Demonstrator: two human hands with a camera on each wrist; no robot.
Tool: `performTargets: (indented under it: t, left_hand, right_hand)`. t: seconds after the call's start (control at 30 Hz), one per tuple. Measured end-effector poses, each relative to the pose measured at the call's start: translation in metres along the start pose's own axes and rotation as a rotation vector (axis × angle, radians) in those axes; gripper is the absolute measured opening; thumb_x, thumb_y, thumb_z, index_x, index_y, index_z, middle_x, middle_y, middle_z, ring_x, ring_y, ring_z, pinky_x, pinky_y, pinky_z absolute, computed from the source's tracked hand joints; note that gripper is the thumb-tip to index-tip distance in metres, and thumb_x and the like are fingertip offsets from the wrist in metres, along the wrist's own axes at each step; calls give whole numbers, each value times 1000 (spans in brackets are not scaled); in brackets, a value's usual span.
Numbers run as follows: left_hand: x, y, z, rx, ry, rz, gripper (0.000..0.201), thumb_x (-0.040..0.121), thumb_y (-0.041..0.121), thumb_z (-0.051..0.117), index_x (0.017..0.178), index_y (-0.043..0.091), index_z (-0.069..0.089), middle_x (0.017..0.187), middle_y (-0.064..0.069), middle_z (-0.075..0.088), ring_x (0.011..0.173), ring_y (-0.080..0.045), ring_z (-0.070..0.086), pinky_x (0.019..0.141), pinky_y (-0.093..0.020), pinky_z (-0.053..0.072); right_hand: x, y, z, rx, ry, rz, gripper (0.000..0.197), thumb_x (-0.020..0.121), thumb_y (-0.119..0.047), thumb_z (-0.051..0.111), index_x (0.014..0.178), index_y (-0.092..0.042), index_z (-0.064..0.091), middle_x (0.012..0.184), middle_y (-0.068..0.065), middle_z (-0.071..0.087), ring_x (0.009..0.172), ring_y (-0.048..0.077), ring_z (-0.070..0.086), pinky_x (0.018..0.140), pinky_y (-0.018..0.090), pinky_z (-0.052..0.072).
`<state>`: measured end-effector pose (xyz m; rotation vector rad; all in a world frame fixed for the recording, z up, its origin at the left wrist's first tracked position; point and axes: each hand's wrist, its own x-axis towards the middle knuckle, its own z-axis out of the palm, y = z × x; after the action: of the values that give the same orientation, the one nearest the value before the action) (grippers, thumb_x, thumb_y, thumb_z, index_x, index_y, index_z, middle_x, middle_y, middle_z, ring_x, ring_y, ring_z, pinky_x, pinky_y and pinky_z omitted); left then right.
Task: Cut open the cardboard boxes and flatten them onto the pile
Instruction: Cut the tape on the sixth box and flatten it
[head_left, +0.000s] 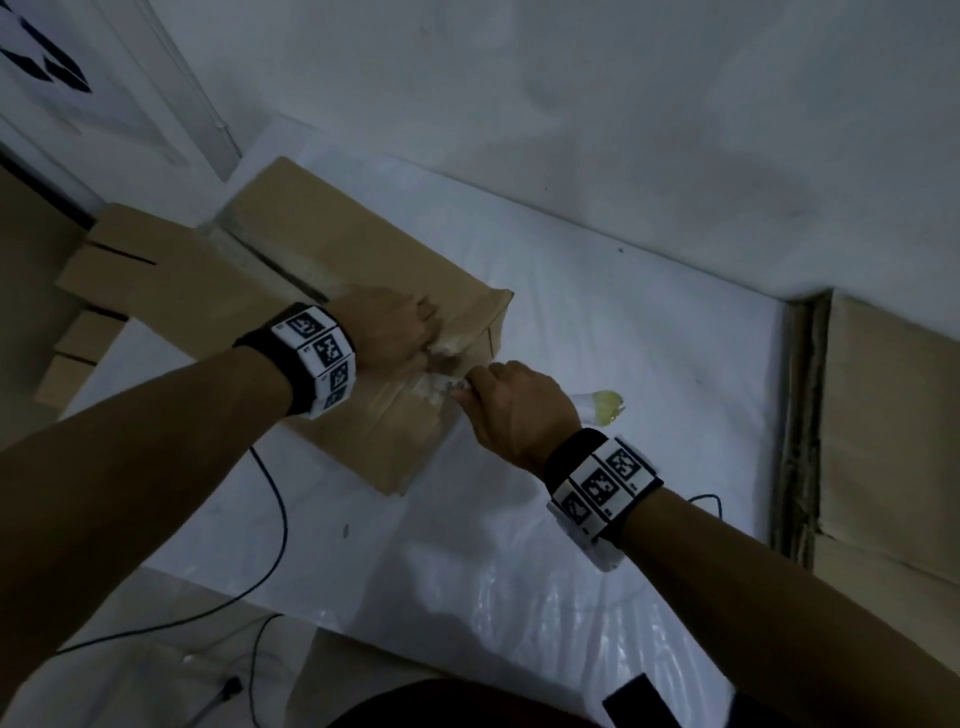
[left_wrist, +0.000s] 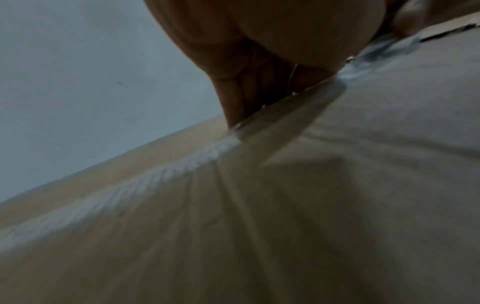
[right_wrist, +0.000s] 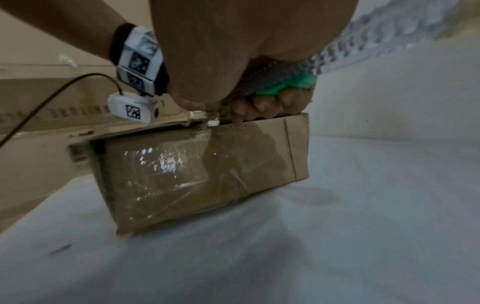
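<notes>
A dim room with pale plaster walls meets a floor covered in a white, glossy plastic sheet that wrinkles and catches the light. On it, left of centre, lies a long brown cardboard box, its near end face wrapped in clear, creased tape that glints in the right wrist view. The top seam runs lengthwise under a strip of whitish, torn tape, and one top flap edge is ragged and lifted slightly.

The left hand rests on top of the box at its near end, fingers curled down at the seam and pressing into the cardboard; whether they pinch the tape cannot be told. The right hand is just beside it at the box's near edge, closed in a fist round a knife with a textured grey grip and a green part showing between the fingers; its yellowish butt sticks out behind the hand in the head view. The blade is hidden.

More cardboard boxes are stacked at far left, and flat brown sheets lean at the right. Both wrists wear bands with black-and-white square markers, and thin black cables trail across the plastic.
</notes>
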<state>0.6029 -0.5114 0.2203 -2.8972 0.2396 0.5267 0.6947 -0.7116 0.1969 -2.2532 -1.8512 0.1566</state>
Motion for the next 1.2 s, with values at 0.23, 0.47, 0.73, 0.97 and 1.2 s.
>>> performTargets:
  t: [0.23, 0.47, 0.73, 0.97, 1.2]
  left_hand:
    - [-13, 21, 13, -110, -15, -115, 90, 82, 50, -2, 127, 0, 58, 129, -22, 58, 111, -32, 60, 72, -40, 54]
    - [-2, -5, 14, -308, 371, -162, 38, 86, 43, 44, 58, 20, 57, 54, 5, 53, 43, -19, 41, 64, -27, 21]
    - [70, -17, -7, -594, 19, -429, 89, 77, 80, 36, 150, 28, 30, 158, 4, 25, 148, -14, 15, 120, -43, 5]
    - [64, -28, 14, -691, 91, -498, 98, 71, 86, 33, 150, 29, 28, 162, 2, 13, 149, -9, -3, 120, -43, -9]
    - [22, -90, 27, -737, 152, -939, 84, 89, 62, 52, 154, 21, 18, 162, -6, 6, 150, -23, 1, 119, -49, -3]
  right_hand:
    - [35, 38, -18, -48, -139, 365, 36, 103, -34, 37, 103, -6, 60, 100, 15, 64, 91, 33, 61, 67, 34, 39]
    - [43, 119, -21, 41, -158, 537, 36, 97, -29, 35, 107, -1, 54, 103, 20, 59, 95, 35, 56, 73, 38, 41]
    - [110, 160, 7, 32, -251, 497, 43, 99, -17, 47, 136, -1, 35, 115, 27, 53, 94, 39, 58, 71, 39, 47]
    - [155, 197, 33, -28, -276, 333, 35, 94, -3, 41, 128, 6, 44, 131, 29, 44, 118, 41, 43, 95, 49, 42]
    - [161, 154, 9, 89, -288, 408, 62, 96, -30, 52, 147, -6, 28, 148, 18, 34, 135, 33, 33, 108, 48, 33]
